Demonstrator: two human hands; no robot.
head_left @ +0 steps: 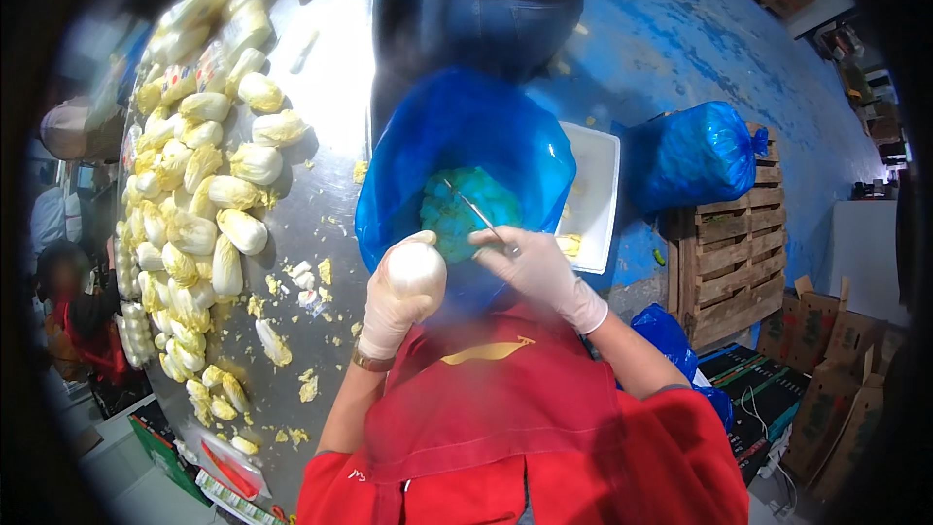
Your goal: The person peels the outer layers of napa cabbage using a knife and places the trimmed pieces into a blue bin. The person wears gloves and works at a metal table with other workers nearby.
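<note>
My left hand [401, 299], in a pale thin glove, holds a napa cabbage [417, 270] with its white base end facing up. My right hand [536, 266], gloved too, grips a knife [477, 211] whose narrow blade points up and left over a large open blue plastic bag [466, 109]. Inside the bag lies a heap of leafy scraps [470, 204], tinted green by the plastic. Left of the bag, many small napa cabbages [244, 232] are piled on a steel table [321, 197], with torn yellow leaves [326, 271] scattered near its edge.
A white tub [609, 197] stands right of the bag. Beyond it a full, tied blue bag [700, 153] rests by wooden pallets [740, 248]. Cardboard boxes [824, 394] stand lower right. Another person in jeans [503, 29] is just ahead; a person in red [95, 321] is across the table.
</note>
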